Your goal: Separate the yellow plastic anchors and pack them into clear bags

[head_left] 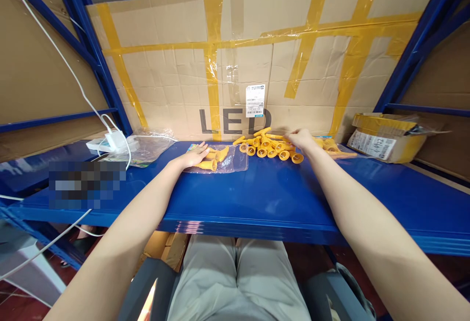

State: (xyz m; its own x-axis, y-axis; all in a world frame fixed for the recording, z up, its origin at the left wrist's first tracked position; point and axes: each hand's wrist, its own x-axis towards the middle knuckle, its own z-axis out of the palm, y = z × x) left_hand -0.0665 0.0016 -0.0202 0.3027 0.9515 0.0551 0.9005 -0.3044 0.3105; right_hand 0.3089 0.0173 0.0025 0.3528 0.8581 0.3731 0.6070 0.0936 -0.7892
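Observation:
My left hand lies flat with its fingers stretched over a clear plastic bag. Inside the bag are several yellow trumpet-shaped pieces. To the right of it is a loose pile of similar yellow trumpet-shaped pieces, most with their round open ends facing me. At the pile's back right edge, my right hand has its fingers closed at the narrow end of one piece; the fingertips are partly hidden. Another clear bag with yellow pieces lies just beyond my right wrist.
A large taped cardboard sheet stands behind the blue shelf. On the right sits an open cardboard box. Clear plastic bags, a white charger with cables and a blurred dark object occupy the left.

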